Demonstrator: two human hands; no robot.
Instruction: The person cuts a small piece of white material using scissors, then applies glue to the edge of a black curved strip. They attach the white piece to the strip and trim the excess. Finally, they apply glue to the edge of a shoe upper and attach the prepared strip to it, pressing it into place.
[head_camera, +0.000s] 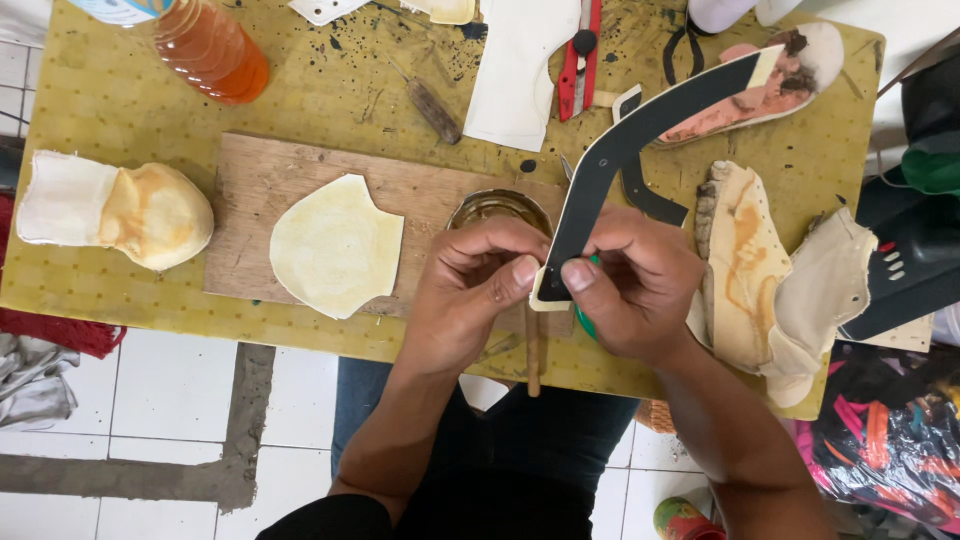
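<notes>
My left hand (470, 290) and my right hand (635, 285) pinch the near end of a long curved black strip (625, 150) with a pale underside. The strip rises away toward the far right of the small table. A green-handled tool (583, 322) shows in my right hand's grip below the strip. Just behind my left hand stands a round open tin of glue (495, 207). A thin wooden-handled stick (533, 350) lies under my hands at the table's near edge.
A wooden board (260, 190) carries a cream cut-out piece (335, 245). A glued shoe part (120, 213) lies at left, an orange bottle (205, 45) at the far left, a red cutter (580, 55) and white sheet at the back, shoe uppers (775, 280) at right.
</notes>
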